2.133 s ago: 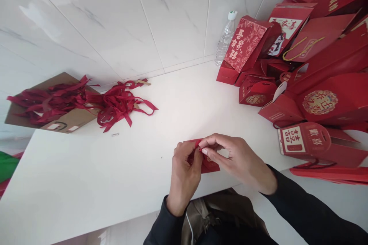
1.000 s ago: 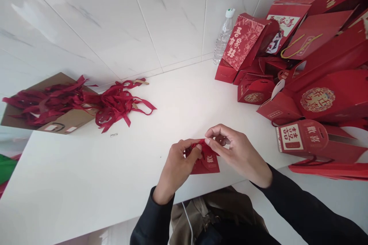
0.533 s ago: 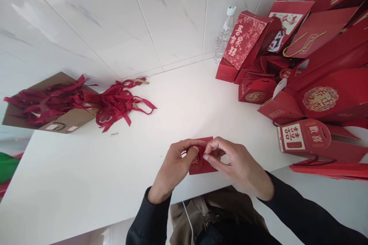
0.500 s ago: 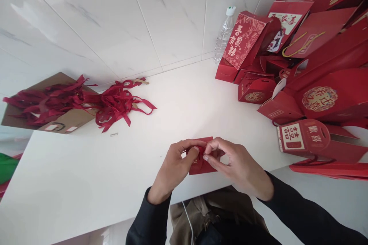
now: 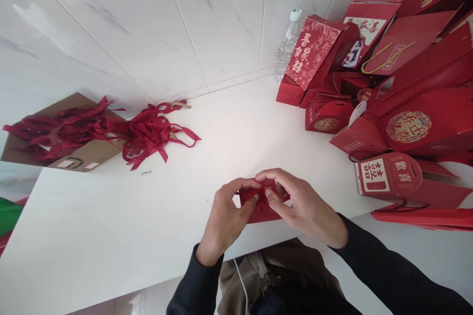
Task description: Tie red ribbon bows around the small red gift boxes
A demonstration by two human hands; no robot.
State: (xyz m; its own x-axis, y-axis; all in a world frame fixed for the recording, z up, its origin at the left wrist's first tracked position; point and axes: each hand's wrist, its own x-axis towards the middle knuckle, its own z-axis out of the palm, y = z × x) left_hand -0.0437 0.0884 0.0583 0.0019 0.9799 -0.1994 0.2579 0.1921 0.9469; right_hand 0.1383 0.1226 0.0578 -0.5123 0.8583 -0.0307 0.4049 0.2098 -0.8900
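A small red gift box (image 5: 265,215) with gold print lies near the front edge of the white table (image 5: 148,226). Folds of red ribbon (image 5: 261,202) bunch up on its top. My left hand (image 5: 228,214) is closed at the box's left half, thumb and fingers on the ribbon. From the right, my right hand (image 5: 301,206) grips the box, its thumb on top near the ribbon and its index finger curled over by the far edge. Both hands partly cover the box, so the ribbon's exact shape is hidden.
At the left, a cardboard box (image 5: 107,150) overflows with dark red ribbons (image 5: 150,128). A small clear piece (image 5: 147,173) lies near them. Many red gift boxes (image 5: 318,51) crowd the right side, beside a clear plastic bottle (image 5: 287,49). A tiled wall (image 5: 221,19) bounds the back.
My right hand has shifted slightly left and up, its pinch at the ribbon opening into a wider grip on the box. More of the ribbon now shows between my hands.
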